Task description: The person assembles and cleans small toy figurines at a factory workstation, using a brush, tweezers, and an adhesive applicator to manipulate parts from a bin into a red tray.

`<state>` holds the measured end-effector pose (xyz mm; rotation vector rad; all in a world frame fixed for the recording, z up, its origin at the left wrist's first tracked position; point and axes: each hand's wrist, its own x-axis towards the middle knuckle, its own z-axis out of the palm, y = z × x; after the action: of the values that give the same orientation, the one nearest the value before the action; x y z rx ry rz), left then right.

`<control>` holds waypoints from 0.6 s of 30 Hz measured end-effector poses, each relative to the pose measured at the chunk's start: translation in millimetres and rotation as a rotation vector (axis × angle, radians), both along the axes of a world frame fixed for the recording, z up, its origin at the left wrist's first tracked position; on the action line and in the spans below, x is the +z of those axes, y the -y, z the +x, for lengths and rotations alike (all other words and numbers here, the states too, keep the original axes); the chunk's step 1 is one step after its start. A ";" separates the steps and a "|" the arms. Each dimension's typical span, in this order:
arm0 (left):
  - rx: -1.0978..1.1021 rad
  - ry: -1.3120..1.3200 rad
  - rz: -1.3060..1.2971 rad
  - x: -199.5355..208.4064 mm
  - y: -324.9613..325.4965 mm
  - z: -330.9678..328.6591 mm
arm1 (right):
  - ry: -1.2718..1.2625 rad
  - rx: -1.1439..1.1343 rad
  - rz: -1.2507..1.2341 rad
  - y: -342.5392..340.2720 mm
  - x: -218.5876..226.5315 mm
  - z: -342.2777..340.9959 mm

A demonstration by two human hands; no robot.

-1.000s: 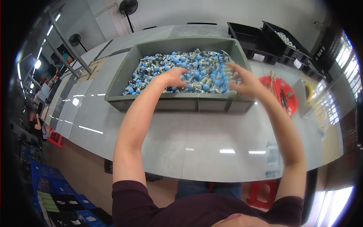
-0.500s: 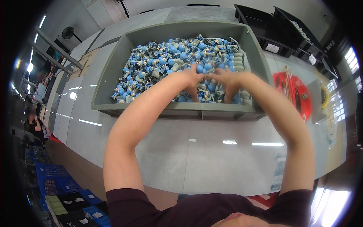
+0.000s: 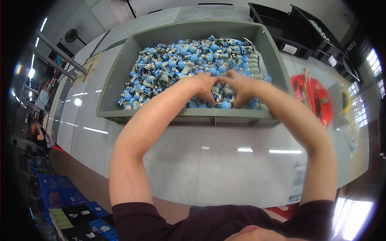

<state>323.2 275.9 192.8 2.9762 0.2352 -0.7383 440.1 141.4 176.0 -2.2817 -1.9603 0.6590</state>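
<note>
A large grey-green plastic bin is filled with many small doll-like figures with round blue heads or caps, blue-and-white striped bodies and grey parts. Both my hands reach over its near wall into the pile, right of the middle. My left hand has its fingers apart, with the thumb pointing toward the near wall. Facing it, my right hand spreads its fingers, and the fingertips of both hands nearly meet. Figures lie beneath and between the hands; neither hand visibly grips one. At the bin's right side, grey pieces lie in a row.
The bin stands on a glossy grey table. Right of it lie a red tray with thin sticks and a yellow ring. Black crates stand at the back right. Blue bins are at the lower left; a person is far left.
My right hand has shifted slightly left and is less blurred. A blue round head now shows beside my right wrist, and another between my hands near the bin's front wall.
</note>
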 end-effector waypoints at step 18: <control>-0.048 -0.014 -0.017 -5.0 3.3 0.3 | 0.149 -0.124 0.032 -2.9 -2.5 -4.0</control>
<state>323.5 272.6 187.8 2.9711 0.1585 -0.7617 436.1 144.3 173.5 -2.4737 -1.8535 0.4545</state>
